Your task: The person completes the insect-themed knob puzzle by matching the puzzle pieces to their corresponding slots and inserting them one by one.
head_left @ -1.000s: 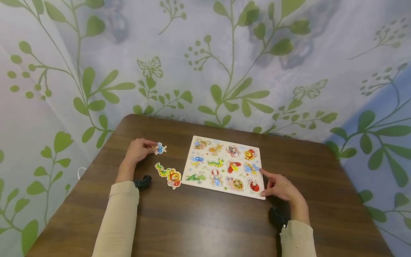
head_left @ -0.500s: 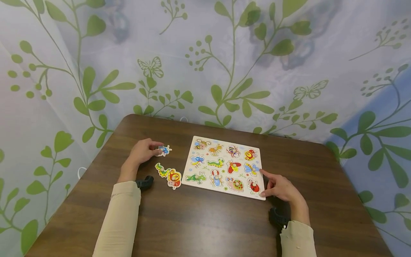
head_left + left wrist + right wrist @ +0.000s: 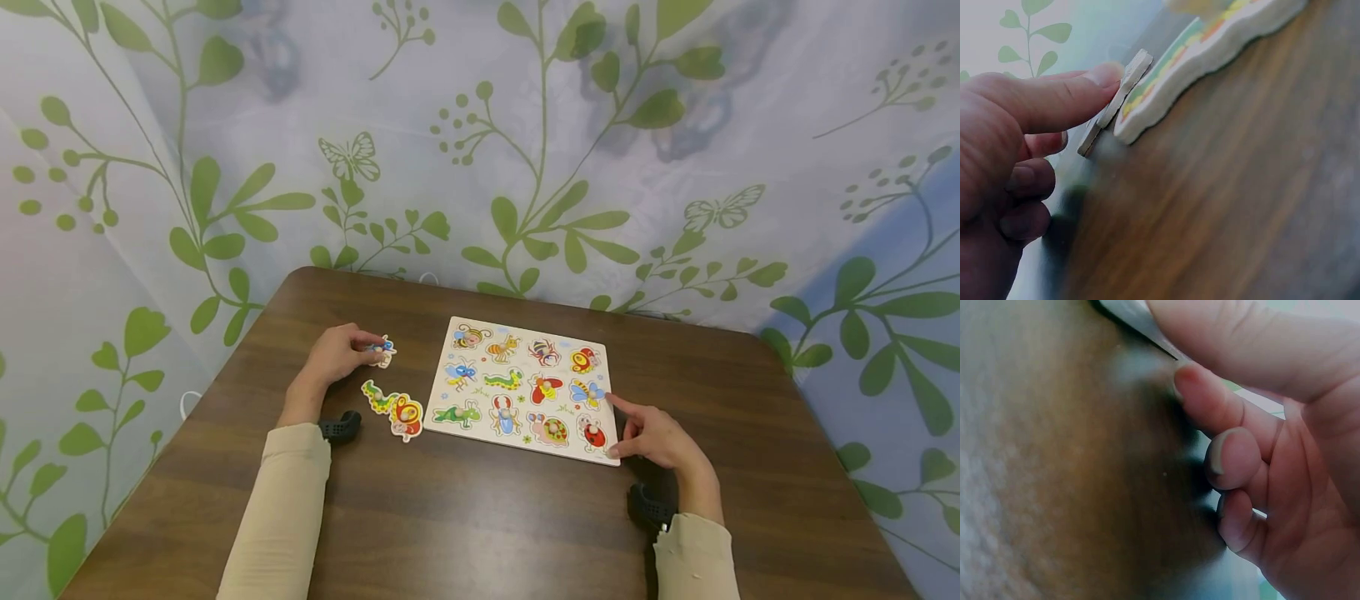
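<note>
My left hand (image 3: 333, 358) pinches a small blue insect puzzle piece (image 3: 387, 352) between thumb and fingers, left of the puzzle board (image 3: 484, 427). In the left wrist view this piece (image 3: 1124, 94) is tilted, its pale edge showing under my thumb. A green and yellow caterpillar piece (image 3: 378, 397) lies below that hand, against a red and yellow butterfly piece (image 3: 407, 417). My right hand (image 3: 660, 437) holds the board's right edge, index finger higher up and thumb at the near corner. The right wrist view shows the thumb on the board's rim, other fingers curled.
The board carries several colourful insect pictures, many with knobs. It lies on a brown wooden table (image 3: 480, 525). Behind the table hangs a pale curtain (image 3: 420, 183) with green leaves and butterflies. Black bands (image 3: 341, 427) sit on both wrists.
My left hand has shifted slightly right, and the blue insect piece has moved right and turned in its fingers. The right hand and the board have stayed in place.
</note>
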A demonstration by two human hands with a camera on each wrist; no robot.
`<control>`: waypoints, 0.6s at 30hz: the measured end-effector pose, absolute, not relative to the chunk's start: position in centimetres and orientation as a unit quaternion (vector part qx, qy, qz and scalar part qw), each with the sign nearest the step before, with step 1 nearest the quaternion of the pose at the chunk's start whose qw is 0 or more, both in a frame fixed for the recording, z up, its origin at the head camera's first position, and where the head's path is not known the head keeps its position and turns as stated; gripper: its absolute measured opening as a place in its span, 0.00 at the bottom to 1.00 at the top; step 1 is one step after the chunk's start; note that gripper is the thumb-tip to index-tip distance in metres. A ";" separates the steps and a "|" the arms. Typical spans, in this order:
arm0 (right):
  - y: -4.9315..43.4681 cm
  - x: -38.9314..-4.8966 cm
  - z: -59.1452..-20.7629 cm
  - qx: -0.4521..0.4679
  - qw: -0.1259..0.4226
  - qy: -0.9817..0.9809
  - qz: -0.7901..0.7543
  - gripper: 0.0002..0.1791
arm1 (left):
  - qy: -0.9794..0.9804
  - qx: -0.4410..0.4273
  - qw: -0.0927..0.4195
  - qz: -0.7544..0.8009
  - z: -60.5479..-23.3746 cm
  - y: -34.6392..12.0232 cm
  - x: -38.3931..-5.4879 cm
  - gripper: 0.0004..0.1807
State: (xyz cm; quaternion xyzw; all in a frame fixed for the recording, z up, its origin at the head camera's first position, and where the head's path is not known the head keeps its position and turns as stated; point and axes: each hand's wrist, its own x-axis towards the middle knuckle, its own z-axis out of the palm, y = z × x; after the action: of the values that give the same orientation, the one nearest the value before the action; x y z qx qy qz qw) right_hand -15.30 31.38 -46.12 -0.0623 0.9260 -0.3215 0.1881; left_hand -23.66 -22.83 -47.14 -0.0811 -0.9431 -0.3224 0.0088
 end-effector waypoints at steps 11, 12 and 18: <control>31.3 -15.3 -46.1 -0.061 0.188 0.927 -0.318 0.56 | -0.941 -0.057 0.030 -0.333 -47.9 -23.0 -24.0 0.12; 31.3 -15.3 -46.2 -0.061 0.188 0.927 -0.318 0.56 | -0.940 -0.055 0.033 -0.334 -47.9 -23.0 -24.0 0.11; 31.4 -15.3 -46.4 -0.063 0.187 0.929 -0.312 0.55 | -0.929 -0.048 0.047 -0.363 -48.0 -22.8 -24.1 0.10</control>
State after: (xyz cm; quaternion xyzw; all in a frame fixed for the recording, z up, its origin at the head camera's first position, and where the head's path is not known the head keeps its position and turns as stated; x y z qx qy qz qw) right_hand -15.35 31.38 -46.38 -0.0627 0.9294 -0.3120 0.1866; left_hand -24.13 -22.75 -48.00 -0.0476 -0.9295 -0.3628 0.0470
